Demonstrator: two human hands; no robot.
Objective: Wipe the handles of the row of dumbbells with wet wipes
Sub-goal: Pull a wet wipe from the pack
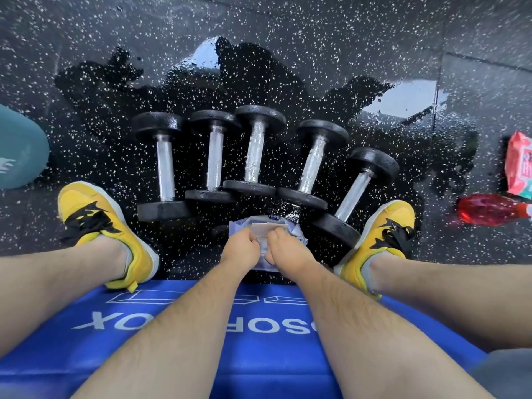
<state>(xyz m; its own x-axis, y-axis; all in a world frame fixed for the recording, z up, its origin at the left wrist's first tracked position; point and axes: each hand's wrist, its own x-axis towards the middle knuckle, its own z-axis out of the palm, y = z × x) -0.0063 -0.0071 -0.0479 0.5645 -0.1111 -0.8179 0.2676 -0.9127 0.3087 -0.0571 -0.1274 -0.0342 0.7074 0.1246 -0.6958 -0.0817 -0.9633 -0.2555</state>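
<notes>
SPILL RISK AT THE RACK: Seated on a blue box [259, 355], a person holds a wipes pack [269, 223] low between two yellow shoes [98, 223]. The left hand [244, 249] and right hand [288, 250] both have fingers curled around it, thumbs meeting at its white flap. Whether a wipe is already pinched cannot be told.

Just beyond the pack, five dumbbells [253, 151] lie in a loose fan on the speckled floor [86, 67], their steel handles [166, 168] running from near to far, none yet touched. A dark wet patch [187, 90] spreads under and beyond the row. A red bottle [489, 210] and a pink packet [519, 165] lie well to the right; a teal object [20, 151] sits at the left edge.

The hazards look plain. The round-headed weights could roll on the slick floor once a handle is rubbed, and the rightmost one lies just beside the right shoe. A hard tug at the flap may bring out a clump of wipes or pull the soft pack from the grip. Wet steel may also slip if a weight is lifted.
</notes>
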